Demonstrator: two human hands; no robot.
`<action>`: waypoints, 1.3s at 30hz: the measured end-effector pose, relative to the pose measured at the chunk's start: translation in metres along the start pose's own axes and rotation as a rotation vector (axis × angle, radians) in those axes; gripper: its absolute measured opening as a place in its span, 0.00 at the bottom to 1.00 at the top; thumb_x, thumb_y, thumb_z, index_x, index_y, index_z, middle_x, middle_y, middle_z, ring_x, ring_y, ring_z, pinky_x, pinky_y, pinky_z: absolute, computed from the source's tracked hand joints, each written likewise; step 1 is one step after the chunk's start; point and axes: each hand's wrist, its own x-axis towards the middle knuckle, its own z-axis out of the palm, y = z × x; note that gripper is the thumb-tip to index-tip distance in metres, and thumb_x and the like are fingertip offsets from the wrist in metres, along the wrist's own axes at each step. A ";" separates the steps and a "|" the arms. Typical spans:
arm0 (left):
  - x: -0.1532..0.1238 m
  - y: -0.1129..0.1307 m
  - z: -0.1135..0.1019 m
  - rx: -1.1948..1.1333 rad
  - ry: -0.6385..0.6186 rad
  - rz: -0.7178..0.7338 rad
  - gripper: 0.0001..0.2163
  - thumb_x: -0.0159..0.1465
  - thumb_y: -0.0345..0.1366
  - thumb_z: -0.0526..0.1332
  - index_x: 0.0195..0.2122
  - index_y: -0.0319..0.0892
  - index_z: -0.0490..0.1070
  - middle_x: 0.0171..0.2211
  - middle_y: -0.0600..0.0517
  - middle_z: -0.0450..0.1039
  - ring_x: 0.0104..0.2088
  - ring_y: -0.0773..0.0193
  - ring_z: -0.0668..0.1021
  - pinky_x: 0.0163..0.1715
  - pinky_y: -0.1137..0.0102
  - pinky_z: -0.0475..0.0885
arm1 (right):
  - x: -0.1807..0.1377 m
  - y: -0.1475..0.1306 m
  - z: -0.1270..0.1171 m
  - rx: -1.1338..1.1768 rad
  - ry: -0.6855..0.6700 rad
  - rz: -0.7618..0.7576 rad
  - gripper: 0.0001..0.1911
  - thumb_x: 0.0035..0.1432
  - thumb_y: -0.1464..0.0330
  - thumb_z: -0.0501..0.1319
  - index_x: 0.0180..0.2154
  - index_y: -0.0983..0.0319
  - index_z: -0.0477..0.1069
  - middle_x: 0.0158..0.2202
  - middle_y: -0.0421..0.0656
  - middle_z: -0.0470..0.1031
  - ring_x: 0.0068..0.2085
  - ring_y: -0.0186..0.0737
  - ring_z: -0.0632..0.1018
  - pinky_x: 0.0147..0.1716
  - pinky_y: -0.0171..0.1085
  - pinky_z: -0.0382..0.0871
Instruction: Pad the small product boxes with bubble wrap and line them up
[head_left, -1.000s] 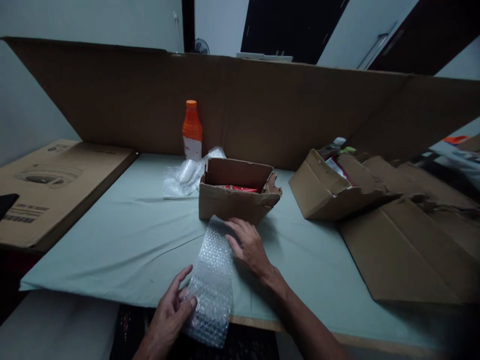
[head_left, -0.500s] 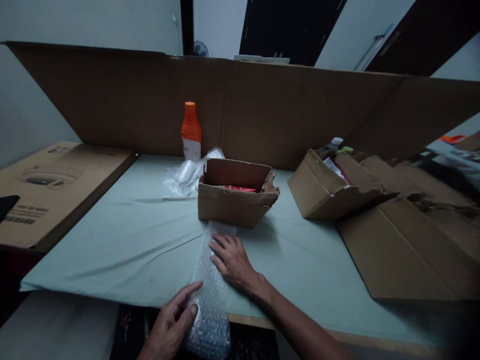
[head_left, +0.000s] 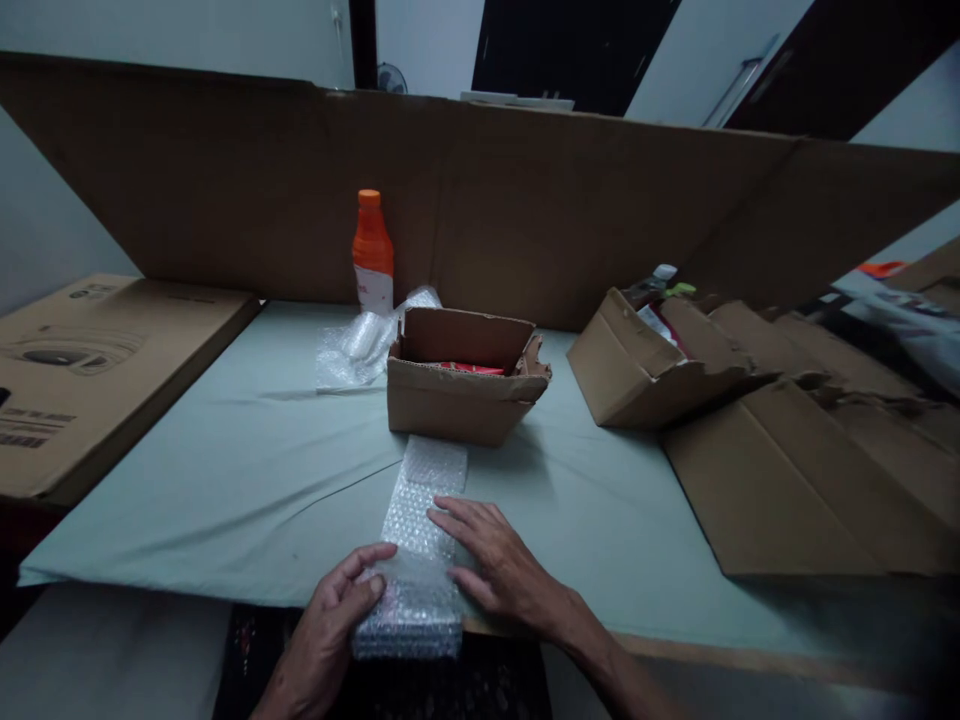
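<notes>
A long strip of clear bubble wrap [head_left: 424,525] lies on the table, its near end folded into a layered bundle at the front edge. My left hand [head_left: 337,605] grips the left side of the bundle, thumb on top. Over the right side is my right hand [head_left: 499,555], fingers stretched out and apart, fingertips on or close to the wrap. Whether something is inside the folds I cannot tell. Just beyond the strip stands an open cardboard box [head_left: 457,405] with a red item [head_left: 472,369] inside.
Loose bubble wrap [head_left: 364,340] lies beside an orange-capped bottle [head_left: 373,255] at the back. A flat printed carton [head_left: 112,370] is on the left. Cardboard boxes [head_left: 765,490] stand on the right, some holding items. A tall cardboard panel [head_left: 562,210] closes off the back.
The near end of the bubble wrap has come up over the table edge and folded onto the strip. My right hand has drawn back toward me; my view has tilted slightly down.
</notes>
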 end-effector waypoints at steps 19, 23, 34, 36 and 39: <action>0.010 0.010 -0.004 0.242 -0.066 0.028 0.21 0.55 0.53 0.70 0.38 0.39 0.73 0.30 0.50 0.77 0.26 0.66 0.75 0.30 0.70 0.68 | 0.019 -0.014 0.030 0.497 0.389 0.054 0.10 0.63 0.68 0.60 0.43 0.60 0.79 0.47 0.48 0.80 0.48 0.42 0.80 0.48 0.41 0.75; 0.009 0.021 0.005 0.497 -0.049 0.082 0.23 0.56 0.57 0.66 0.33 0.39 0.72 0.22 0.55 0.71 0.24 0.68 0.71 0.29 0.72 0.66 | 0.005 -0.011 0.027 0.495 0.340 0.064 0.19 0.54 0.77 0.57 0.44 0.59 0.79 0.48 0.46 0.81 0.49 0.43 0.80 0.53 0.46 0.73; 0.010 0.019 0.000 0.897 -0.042 0.352 0.16 0.65 0.48 0.57 0.32 0.41 0.78 0.30 0.50 0.74 0.32 0.62 0.75 0.34 0.70 0.68 | -0.009 0.041 0.012 -0.135 0.331 0.337 0.18 0.61 0.71 0.61 0.53 0.61 0.74 0.53 0.51 0.77 0.53 0.53 0.74 0.52 0.51 0.67; 0.010 0.019 0.002 0.929 -0.036 0.420 0.16 0.66 0.46 0.57 0.30 0.42 0.78 0.29 0.50 0.72 0.32 0.62 0.75 0.33 0.70 0.68 | -0.002 0.044 0.015 -0.193 0.324 0.337 0.16 0.62 0.71 0.61 0.51 0.61 0.75 0.49 0.50 0.78 0.51 0.52 0.75 0.49 0.49 0.66; 0.010 0.022 0.006 0.944 -0.028 0.477 0.15 0.66 0.44 0.57 0.29 0.42 0.76 0.30 0.50 0.72 0.32 0.62 0.75 0.33 0.70 0.68 | 0.015 0.042 0.013 -0.216 0.298 0.262 0.12 0.63 0.72 0.61 0.48 0.60 0.76 0.45 0.48 0.80 0.47 0.50 0.75 0.47 0.47 0.64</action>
